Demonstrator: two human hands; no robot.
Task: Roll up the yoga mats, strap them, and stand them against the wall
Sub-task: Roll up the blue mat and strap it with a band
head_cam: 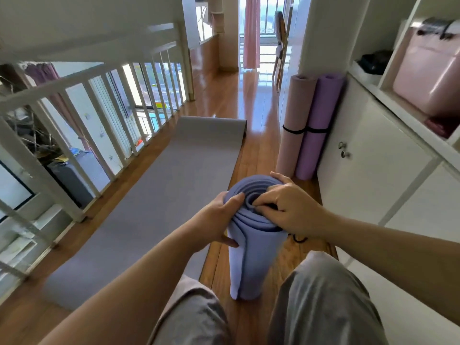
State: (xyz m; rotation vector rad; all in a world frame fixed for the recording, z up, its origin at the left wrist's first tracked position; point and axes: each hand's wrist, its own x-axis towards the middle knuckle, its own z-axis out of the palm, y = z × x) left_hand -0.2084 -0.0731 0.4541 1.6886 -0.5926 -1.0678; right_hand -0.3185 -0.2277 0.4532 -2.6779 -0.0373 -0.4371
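Grey mat [154, 195] flat on wood floor [249, 150], well left of white cabinet [373, 155], its left edge near railing [99, 100]. Bare floor strip runs between mat's right edge and cabinet. 2 strapped rolls upright, touching: pink roll [293, 115], then purple roll [318, 120] against cabinet's far end. Nearer along cabinet, blue roll [249, 257] upright on strip, outer flap loose. Left hand [219, 220] grips its left side; right hand [291, 207] pinches inner coils at top. Black strap [298, 238] on floor between blue roll and cabinet.

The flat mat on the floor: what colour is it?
The flat mat is grey, seen in the head view.
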